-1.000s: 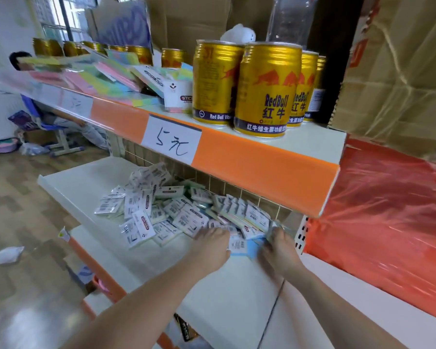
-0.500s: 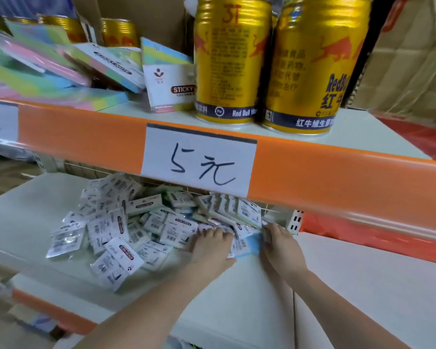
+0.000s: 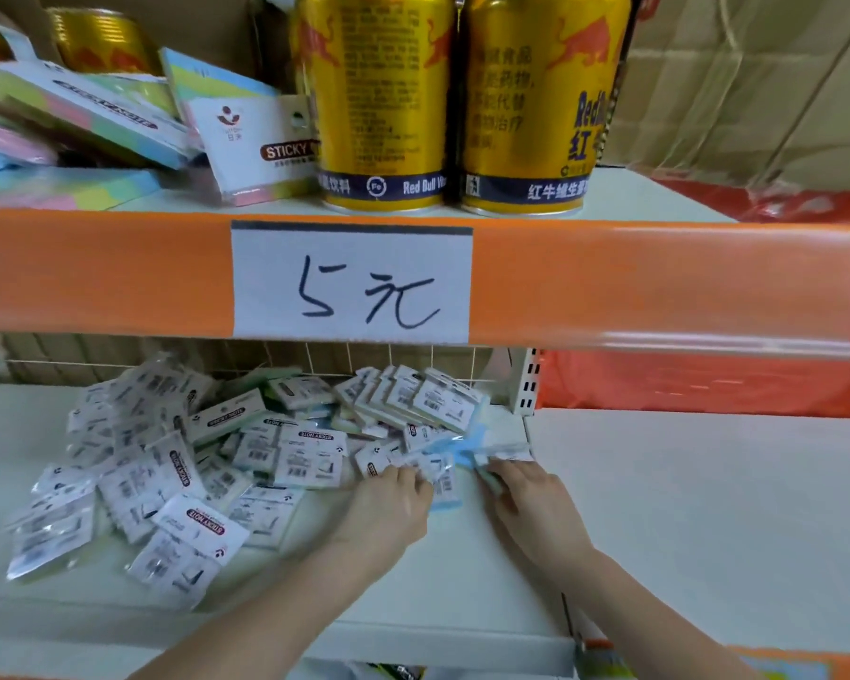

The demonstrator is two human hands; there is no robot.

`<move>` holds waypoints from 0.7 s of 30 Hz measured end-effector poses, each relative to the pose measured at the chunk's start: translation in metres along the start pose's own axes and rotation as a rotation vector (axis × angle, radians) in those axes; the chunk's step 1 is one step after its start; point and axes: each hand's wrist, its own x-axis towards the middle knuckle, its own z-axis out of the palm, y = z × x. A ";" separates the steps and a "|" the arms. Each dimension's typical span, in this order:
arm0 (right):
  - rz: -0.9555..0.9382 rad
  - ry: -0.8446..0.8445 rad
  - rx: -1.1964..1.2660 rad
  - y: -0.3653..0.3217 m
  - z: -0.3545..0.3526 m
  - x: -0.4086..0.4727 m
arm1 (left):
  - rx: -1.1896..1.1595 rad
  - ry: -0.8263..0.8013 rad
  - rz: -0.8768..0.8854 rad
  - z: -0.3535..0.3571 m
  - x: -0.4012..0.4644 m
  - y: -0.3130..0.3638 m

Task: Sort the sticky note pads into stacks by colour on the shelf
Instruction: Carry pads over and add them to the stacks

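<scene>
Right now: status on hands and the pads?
Left hand and right hand both on blue pads at the heap's right end. Grips unclear. No colour stacks yet. Nothing blocking.

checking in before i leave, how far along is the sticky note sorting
Barely begun. Done: no colour stacks visible. In hand: left hand and right hand hold blue pads at the right end of the lower shelf. Left: the jumbled pile of pads beside them.

The white price label [image 3: 352, 285] reads "5元", the gold cans [image 3: 381, 100] "Red Bull" (partly cut off), the sticky note pads [image 3: 310, 451] "STICKY NOTE".
</scene>
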 end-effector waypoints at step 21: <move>0.238 0.285 0.527 -0.001 -0.062 -0.082 | -0.336 0.021 0.178 -0.033 -0.041 0.062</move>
